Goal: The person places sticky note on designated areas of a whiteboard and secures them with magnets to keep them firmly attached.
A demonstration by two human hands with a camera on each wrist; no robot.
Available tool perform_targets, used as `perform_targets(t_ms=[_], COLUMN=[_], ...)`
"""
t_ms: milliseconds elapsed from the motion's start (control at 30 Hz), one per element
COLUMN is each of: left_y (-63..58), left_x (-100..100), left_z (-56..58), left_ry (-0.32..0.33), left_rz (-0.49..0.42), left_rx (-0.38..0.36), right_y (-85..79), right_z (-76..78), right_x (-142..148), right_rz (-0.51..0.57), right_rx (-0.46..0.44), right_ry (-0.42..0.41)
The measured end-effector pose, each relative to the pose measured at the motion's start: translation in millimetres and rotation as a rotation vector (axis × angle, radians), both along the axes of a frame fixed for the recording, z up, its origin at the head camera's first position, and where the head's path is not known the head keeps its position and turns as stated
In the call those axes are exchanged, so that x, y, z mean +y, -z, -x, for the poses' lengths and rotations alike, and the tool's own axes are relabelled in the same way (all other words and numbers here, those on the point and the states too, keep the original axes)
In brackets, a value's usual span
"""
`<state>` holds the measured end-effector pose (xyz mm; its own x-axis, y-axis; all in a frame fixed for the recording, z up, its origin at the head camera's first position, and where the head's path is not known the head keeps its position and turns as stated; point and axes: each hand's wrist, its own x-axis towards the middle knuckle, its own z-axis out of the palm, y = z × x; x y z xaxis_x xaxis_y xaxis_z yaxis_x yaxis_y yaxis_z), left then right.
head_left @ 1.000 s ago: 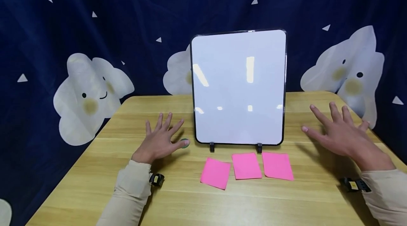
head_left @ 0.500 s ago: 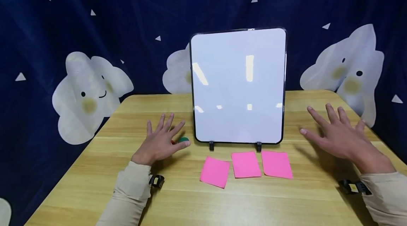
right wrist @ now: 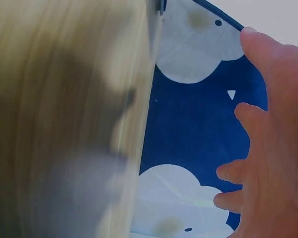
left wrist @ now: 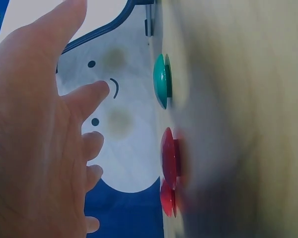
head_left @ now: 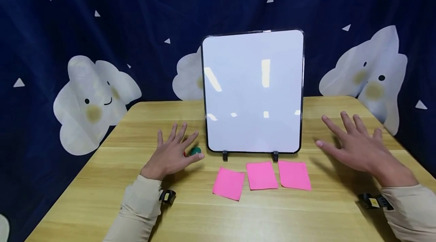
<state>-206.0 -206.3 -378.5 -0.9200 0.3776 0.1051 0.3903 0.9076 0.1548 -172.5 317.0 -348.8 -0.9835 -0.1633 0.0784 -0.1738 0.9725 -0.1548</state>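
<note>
My left hand (head_left: 170,155) hovers over the table with its fingers spread, holding nothing. Beneath and beside it lie a green round magnet (head_left: 195,151) and, mostly covered by the hand in the head view, red ones. The left wrist view shows two red magnets (left wrist: 169,157) in line with the green one, all apart from the hand. A whiteboard (head_left: 253,128) in a black frame stands upright on two small feet at the centre. In front of it lie three pink sticky notes (head_left: 262,176). On the right, my right hand (head_left: 362,151) is held above the table, fingers spread, touching nothing.
The wooden table (head_left: 265,219) spans the foreground, its far edge just behind the whiteboard. Behind hangs a dark blue curtain (head_left: 143,15) with cloud and triangle prints. Black wrist straps (head_left: 167,196) sit at both cuffs.
My right hand has shifted slightly left. The left hand stays nearly in place, and a bit more of the green magnet shows beside its thumb. The view has moved slightly.
</note>
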Motion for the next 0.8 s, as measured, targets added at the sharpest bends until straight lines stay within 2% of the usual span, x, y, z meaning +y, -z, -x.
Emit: perform_targets(t_ms=[500, 800], left_y=[-0.9, 0.7], left_x=[2.2, 3.0], left_z=[-1.0, -1.6], left_ry=[0.011, 0.026], left_rz=[0.003, -0.001], left_rx=[-0.027, 0.001], right_y=[-3.3, -3.8], right_z=[-1.3, -1.1], right_x=[-5.6, -5.2], right_rz=[0.032, 0.059], right_rx=[-0.038, -0.028], right_ry=[-0.028, -0.049])
